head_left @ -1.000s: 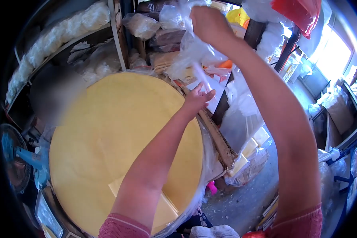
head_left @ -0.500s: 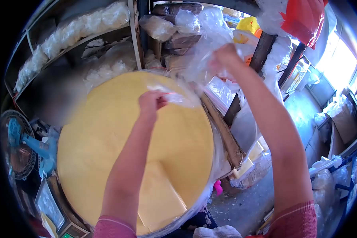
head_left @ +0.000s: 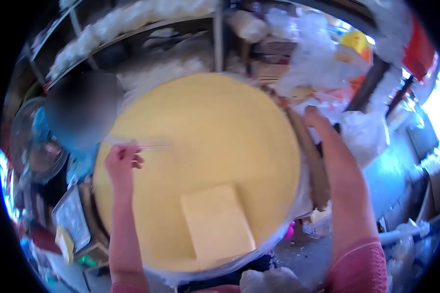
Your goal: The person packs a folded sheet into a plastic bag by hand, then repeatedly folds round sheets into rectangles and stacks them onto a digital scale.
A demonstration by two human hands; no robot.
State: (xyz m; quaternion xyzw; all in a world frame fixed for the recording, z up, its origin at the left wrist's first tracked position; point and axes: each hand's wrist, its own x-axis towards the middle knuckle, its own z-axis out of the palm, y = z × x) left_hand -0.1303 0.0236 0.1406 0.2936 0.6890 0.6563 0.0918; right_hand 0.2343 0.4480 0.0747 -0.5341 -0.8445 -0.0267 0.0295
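Note:
My left hand point(head_left: 123, 160) is over the left part of a round yellow tabletop point(head_left: 230, 132). Its fingers pinch a clear zip bag point(head_left: 155, 146), which shows mostly as a thin red line. Beyond the table's right edge, my right hand point(head_left: 315, 117) reaches down beside pale plastic bags point(head_left: 322, 103). Its fingers are blurred and partly hidden, so their grip does not show. A pale yellow rectangular stack point(head_left: 217, 222) that looks like paper lies on the tabletop near my body.
A blue fan point(head_left: 41, 141) stands left, near a blurred person point(head_left: 83, 110). Shelves of wrapped bundles point(head_left: 142, 17) line the back. A brown board edge point(head_left: 310, 161) runs along the table's right side. A red bag point(head_left: 420, 49) hangs at upper right.
My left hand has moved left with the zip bag. My right hand has come down from the clear plastic it was holding up at the back. The view has turned left.

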